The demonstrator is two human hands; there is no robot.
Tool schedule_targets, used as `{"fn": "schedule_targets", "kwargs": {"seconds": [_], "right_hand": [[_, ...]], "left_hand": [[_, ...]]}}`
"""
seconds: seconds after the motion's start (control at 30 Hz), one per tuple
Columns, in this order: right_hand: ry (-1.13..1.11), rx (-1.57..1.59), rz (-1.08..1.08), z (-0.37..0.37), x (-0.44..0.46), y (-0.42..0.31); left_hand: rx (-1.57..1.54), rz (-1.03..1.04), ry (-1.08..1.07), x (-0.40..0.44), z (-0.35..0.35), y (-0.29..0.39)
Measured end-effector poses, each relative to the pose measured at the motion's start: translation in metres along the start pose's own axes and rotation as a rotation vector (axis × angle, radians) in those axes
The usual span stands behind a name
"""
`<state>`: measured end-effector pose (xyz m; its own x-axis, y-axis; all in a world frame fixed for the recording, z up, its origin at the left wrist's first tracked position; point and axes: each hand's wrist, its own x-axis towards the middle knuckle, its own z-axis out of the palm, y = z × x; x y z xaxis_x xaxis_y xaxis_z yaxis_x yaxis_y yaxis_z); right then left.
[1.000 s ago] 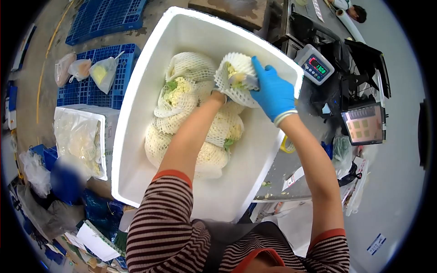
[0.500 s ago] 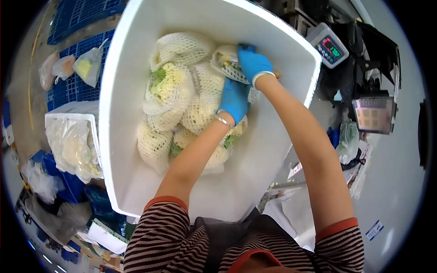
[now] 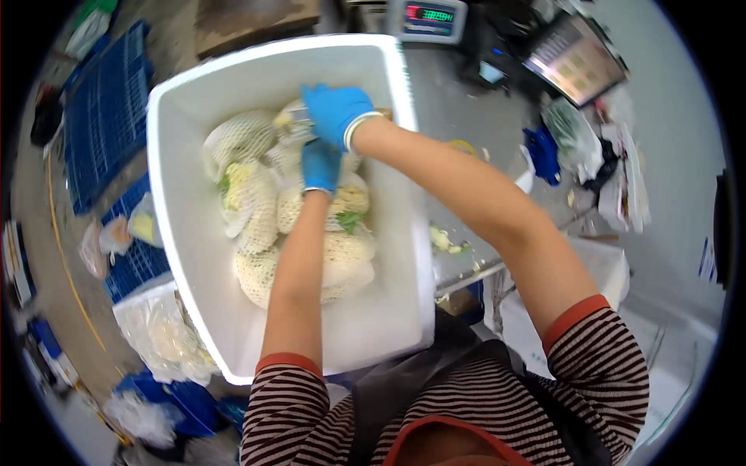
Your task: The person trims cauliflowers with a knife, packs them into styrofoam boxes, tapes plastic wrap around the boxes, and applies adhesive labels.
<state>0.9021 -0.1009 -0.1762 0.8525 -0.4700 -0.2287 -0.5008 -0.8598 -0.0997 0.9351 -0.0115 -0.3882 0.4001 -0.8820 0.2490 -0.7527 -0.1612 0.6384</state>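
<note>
Several cauliflowers in white foam nets lie in a large white foam box point(image 3: 171, 233). At the far side of the pile, my gloved right hand point(image 3: 336, 113) curls over a netted cauliflower point(image 3: 290, 123) from above. Just below it, my gloved left hand point(image 3: 321, 165) reaches up against the same cauliflower, its fingertips mostly hidden. Left of my hands is another netted cauliflower point(image 3: 247, 190) with pale florets and a green leaf showing. A leafy one point(image 3: 351, 203) sits right of my left wrist, and more netted heads are nearer my body.
A scale point(image 3: 427, 19) with a lit display stands beyond the box. To the right, a grey worktop point(image 3: 454, 116) carries vegetable scraps, bags and a tablet-like panel point(image 3: 576, 58). Blue pallets point(image 3: 109, 124) and a plastic-covered foam box point(image 3: 159, 330) are on the left.
My view has turned, so the box appears more upright and further left, with the scale at the top. Both hands stay at the same netted cauliflower.
</note>
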Motion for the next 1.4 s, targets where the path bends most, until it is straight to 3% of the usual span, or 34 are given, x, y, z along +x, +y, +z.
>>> {"fn": "schedule_targets", "kwargs": {"seconds": [0.07,0.1,0.17,0.27,0.3,0.37,0.4,0.47,0.5,0.57,0.6,0.63,0.67,0.7,0.73,0.77,0.87,0.93,1.0,1.07,1.1,1.13,1.17,1.2,1.27,1.37,1.4], "right_hand": [[0.049,0.267,0.032,-0.054,-0.062,0.003],[0.084,0.392,0.005,-0.079,-0.109,0.011],[0.178,0.584,0.006,-0.101,-0.206,0.036],[0.255,0.626,0.181,-0.064,-0.364,0.104],[0.284,0.667,0.249,-0.067,-0.421,0.12],[0.352,0.756,0.382,-0.075,-0.534,0.15],[0.227,0.874,0.645,-0.105,-0.587,0.151],[0.317,0.82,0.845,-0.11,-0.699,0.167],[0.268,1.034,1.081,-0.137,-0.745,0.164],[0.426,1.333,1.056,-0.118,-0.848,0.204],[0.668,1.567,0.831,-0.056,-0.91,0.238],[0.692,1.979,0.632,-0.007,-0.966,0.274],[0.366,1.333,1.221,0.061,-1.006,0.308],[0.002,0.59,1.621,0.123,-1.039,0.336],[0.015,0.866,1.675,0.144,-1.063,0.348],[0.017,1.124,1.744,0.164,-1.086,0.36],[0.061,1.102,1.609,0.174,-1.111,0.392],[0.251,1.05,1.48,0.18,-1.131,0.419],[0.44,0.87,1.469,0.152,-1.168,0.468],[0.717,0.829,1.493,0.079,-1.209,0.502],[1.061,0.731,1.393,0.088,-1.234,0.536],[0.967,0.632,1.414,0.066,-1.26,0.554],[0.882,0.728,1.429,-0.011,-1.248,0.523],[0.935,0.652,1.37,-0.006,-1.263,0.54],[0.896,0.693,1.387,-0.02,-1.27,0.545],[0.809,0.875,1.416,-0.02,-1.281,0.543],[0.812,0.879,1.418,-0.012,-1.282,0.541]], "left_hand": [[0.225,-0.153,-0.077,-0.013,-0.001,-0.012],[-0.048,-0.09,0.075,-0.017,-0.013,0.0],[0.358,-0.234,-0.088,-0.021,-0.019,-0.015],[-0.409,-0.17,0.106,-0.022,-0.073,0.018],[-0.039,-0.059,0.126,-0.014,-0.082,0.015],[-0.101,-0.16,0.185,-0.001,-0.115,0.118],[-0.048,-0.147,0.212,-0.003,-0.127,0.175],[-0.1,0.088,0.194,-0.003,-0.128,0.232],[-0.25,0.113,0.144,-0.009,-0.124,0.287],[-0.412,0.194,-0.016,-0.024,-0.097,0.393],[0.086,0.624,-0.006,-0.032,-0.086,0.443],[-0.327,0.438,-0.16,-0.053,-0.064,0.505],[-0.722,0.221,-0.32,-0.077,-0.041,0.568],[-0.609,0.37,-0.415,-0.099,-0.02,0.625],[-0.488,0.519,-0.511,-0.117,0.001,0.676],[-0.658,0.501,-0.697,-0.136,0.03,0.715],[-0.9,0.407,-1.248,-0.204,0.093,0.844],[-0.591,0.589,-1.519,-0.236,0.146,0.899],[-0.559,0.775,-1.701,-0.272,0.209,0.931],[-0.322,1.079,-1.715,-0.295,0.267,0.96],[-0.241,1.154,-1.67,-0.307,0.298,0.974],[-0.157,1.227,-1.621,-0.315,0.331,0.988],[-0.236,1.386,-1.331,-0.32,0.37,0.997],[-0.305,1.521,-1.034,-0.321,0.402,1.008],[-0.072,1.635,-0.609,-0.306,0.416,1.076],[-0.164,1.52,-0.573,-0.273,0.481,1.108],[-0.019,1.537,-0.626,-0.275,0.474,1.113]]}}
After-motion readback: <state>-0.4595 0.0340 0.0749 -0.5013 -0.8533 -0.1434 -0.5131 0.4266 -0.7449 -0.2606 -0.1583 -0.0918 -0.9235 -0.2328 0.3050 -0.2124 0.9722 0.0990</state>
